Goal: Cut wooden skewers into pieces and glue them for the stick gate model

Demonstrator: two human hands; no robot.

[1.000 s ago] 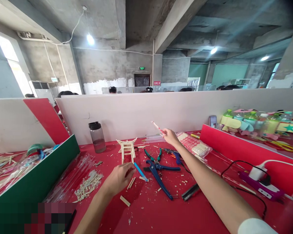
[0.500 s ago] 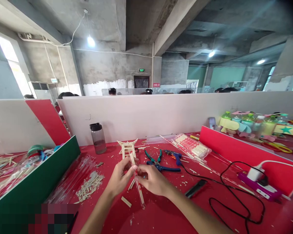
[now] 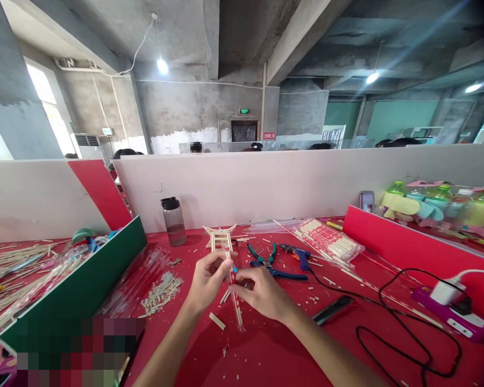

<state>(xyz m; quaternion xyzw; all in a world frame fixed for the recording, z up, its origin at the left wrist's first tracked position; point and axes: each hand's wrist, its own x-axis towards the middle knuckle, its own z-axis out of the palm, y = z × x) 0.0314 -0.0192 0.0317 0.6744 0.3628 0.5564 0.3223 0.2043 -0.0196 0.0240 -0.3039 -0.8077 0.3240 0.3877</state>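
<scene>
Stick (image 3: 234, 293) held in both hands above the red worktop (image 3: 266, 349), just in front of a small wooden frame (image 3: 221, 237). A second ago the right hand (image 3: 264, 293) is stretched far out by the packet of sticks (image 3: 326, 242), one stick raised, while the left hand (image 3: 207, 279) rests low on the worktop. Now the two meet at the centre, so fetching has given way to close two-handed handling. The left hand pinches the far end and the right hand closes on the middle. The long axis runs from the frame back toward the person, with the near tip low and angled slightly right. Whether it touches the worktop cannot be told.
</scene>
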